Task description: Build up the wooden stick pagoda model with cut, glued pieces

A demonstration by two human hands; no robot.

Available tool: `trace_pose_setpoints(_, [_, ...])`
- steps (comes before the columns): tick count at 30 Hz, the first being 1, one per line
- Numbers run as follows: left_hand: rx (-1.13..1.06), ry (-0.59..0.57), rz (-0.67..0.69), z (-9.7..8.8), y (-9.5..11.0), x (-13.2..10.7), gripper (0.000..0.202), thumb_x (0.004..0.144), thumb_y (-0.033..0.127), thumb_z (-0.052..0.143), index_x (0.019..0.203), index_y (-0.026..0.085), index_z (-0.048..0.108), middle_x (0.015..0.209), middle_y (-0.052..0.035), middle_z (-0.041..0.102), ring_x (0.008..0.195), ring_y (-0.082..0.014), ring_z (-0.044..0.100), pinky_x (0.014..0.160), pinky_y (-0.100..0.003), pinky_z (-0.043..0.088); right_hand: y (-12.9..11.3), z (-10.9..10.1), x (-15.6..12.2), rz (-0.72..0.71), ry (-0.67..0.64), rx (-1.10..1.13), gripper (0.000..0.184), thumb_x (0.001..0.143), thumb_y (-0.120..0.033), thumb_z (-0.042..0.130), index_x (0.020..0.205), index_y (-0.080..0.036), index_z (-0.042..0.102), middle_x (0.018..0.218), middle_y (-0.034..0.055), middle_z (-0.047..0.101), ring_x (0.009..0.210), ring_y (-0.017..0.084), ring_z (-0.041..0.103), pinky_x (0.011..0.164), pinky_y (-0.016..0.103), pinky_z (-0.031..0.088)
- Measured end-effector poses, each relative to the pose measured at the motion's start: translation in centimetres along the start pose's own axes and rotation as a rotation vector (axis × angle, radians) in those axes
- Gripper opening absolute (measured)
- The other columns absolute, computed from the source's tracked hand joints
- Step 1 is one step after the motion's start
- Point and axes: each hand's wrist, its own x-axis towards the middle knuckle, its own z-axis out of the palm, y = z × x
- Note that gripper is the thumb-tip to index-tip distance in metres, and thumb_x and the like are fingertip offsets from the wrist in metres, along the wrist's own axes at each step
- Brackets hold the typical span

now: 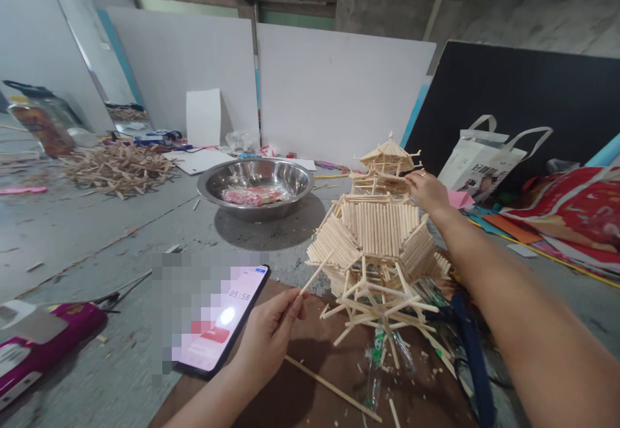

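My left hand [276, 328] pinches a thin wooden stick [317, 273], its far end in front of the near side of a many-sided stick model [380, 228]. The model has walls of closely laid sticks and an open lattice of sticks at its lower front. Behind it rises a small stick pavilion [386, 157] with a pointed roof; I cannot tell whether the two are joined. Reaching past the model, my right hand [429, 190] has its fingers closed on the pavilion's right edge. A loose stick [334, 386] lies on the brown board [310, 402].
A phone [227, 318] showing a timer lies left of my left hand. Farther back are a steel basin [256, 212] holding a plastic packet and a heap of wooden pieces [121, 168]. A magenta tool [58, 337] lies left, a white bag [484, 163] stands right, and blue-handled scissors [472, 357] lie nearby.
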Motion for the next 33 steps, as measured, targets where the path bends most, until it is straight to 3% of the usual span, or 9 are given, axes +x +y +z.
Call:
trace_pose_setpoints(6, [0.015, -0.011, 0.011, 0.0, -0.1, 0.0, 0.031, 0.081, 0.034, 0.035, 0.065, 0.017, 0.055, 0.056, 0.0016, 0.055, 0.050, -0.0090, 0.047, 0.050, -0.017, 0.037, -0.2, 0.2, 1.0, 0.031, -0.004, -0.006, 0.026, 0.079, -0.025, 0.038, 0.082, -0.022, 0.064, 0.092, 0.0071, 0.062, 0.081, 0.021, 0.054, 0.066, 0.032, 0.040])
trace_pose_setpoints(11, [0.013, -0.005, 0.016, 0.0, -0.2, 0.0, 0.029, 0.081, 0.032, 0.036, 0.065, 0.017, 0.055, 0.056, 0.0020, 0.055, 0.050, -0.0085, 0.046, 0.050, -0.017, 0.037, 0.1, 0.6, 1.1, 0.018, -0.004, 0.026, 0.029, 0.079, -0.023, 0.037, 0.095, -0.017, 0.061, 0.101, 0.0096, 0.061, 0.091, 0.023, 0.054, 0.075, 0.035, 0.041])
trace_pose_setpoints(16, [0.014, -0.007, -0.001, 0.1, -0.1, 0.0, 0.028, 0.081, 0.033, 0.036, 0.067, 0.017, 0.055, 0.056, 0.0018, 0.055, 0.049, -0.0085, 0.045, 0.049, -0.017, 0.036, 0.9, 1.2, 0.3, -0.033, -0.016, 0.070, 0.046, 0.074, -0.030, 0.047, 0.117, -0.014, 0.047, 0.121, 0.0134, 0.048, 0.107, 0.025, 0.046, 0.085, 0.039, 0.038])
trace_pose_setpoints(20, [0.027, -0.009, 0.002, 0.1, 0.0, 0.0, 0.030, 0.081, 0.033, 0.035, 0.066, 0.018, 0.054, 0.055, 0.0019, 0.054, 0.048, -0.0087, 0.044, 0.049, -0.017, 0.037, 1.5, 2.0, -0.2, -0.059, -0.048, 0.096, 0.062, 0.069, -0.034, 0.054, 0.126, -0.018, 0.035, 0.130, 0.0141, 0.037, 0.115, 0.028, 0.038, 0.087, 0.042, 0.037])
trace_pose_setpoints(25, [0.040, -0.013, 0.002, 0.1, 0.0, 0.0, 0.031, 0.082, 0.034, 0.035, 0.063, 0.017, 0.053, 0.054, 0.0026, 0.053, 0.047, -0.0080, 0.043, 0.048, -0.017, 0.035, 2.1, 3.1, -0.1, -0.041, -0.091, 0.087, 0.076, 0.064, -0.037, 0.059, 0.130, -0.019, 0.026, 0.135, 0.0160, 0.028, 0.118, 0.031, 0.033, 0.088, 0.044, 0.034])
trace_pose_setpoints(33, [0.024, -0.016, 0.005, 0.1, 0.0, 0.0, 0.031, 0.081, 0.033, 0.036, 0.063, 0.017, 0.054, 0.054, 0.0023, 0.053, 0.047, -0.0080, 0.043, 0.046, -0.017, 0.034, 2.5, 3.4, 0.2, -0.037, -0.088, 0.095, 0.076, 0.062, -0.037, 0.060, 0.129, -0.019, 0.028, 0.134, 0.0164, 0.029, 0.116, 0.031, 0.036, 0.086, 0.044, 0.036])
